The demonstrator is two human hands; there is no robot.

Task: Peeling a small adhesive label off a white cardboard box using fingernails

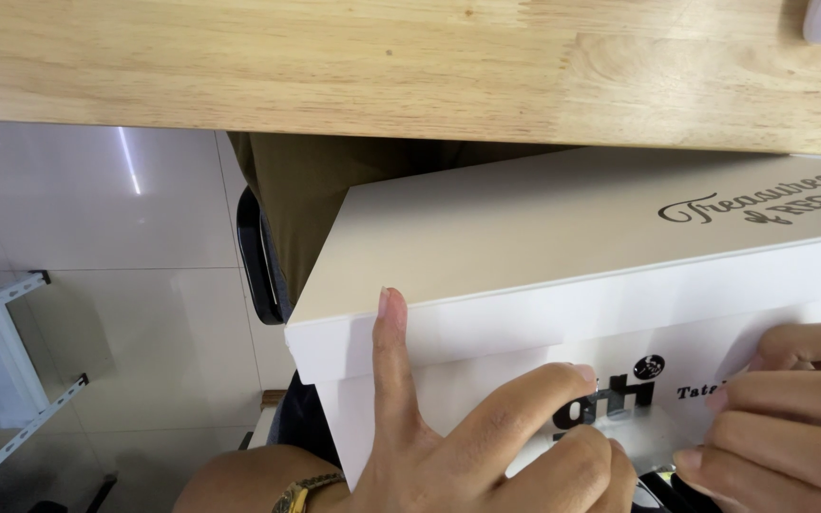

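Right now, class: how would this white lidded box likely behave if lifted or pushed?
The white box looks stiff: its lid edges are crisp and straight. Its smooth face may slip under the left hand. It is probably light for its bulk, though the contents are hidden.

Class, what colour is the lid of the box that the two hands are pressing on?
The lid is white, with dark lettering near one end; the head view shows it.

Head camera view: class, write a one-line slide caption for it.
Two bare hands, left hand and right hand, press on the front of a white lidded cardboard box below a pale wooden tabletop.
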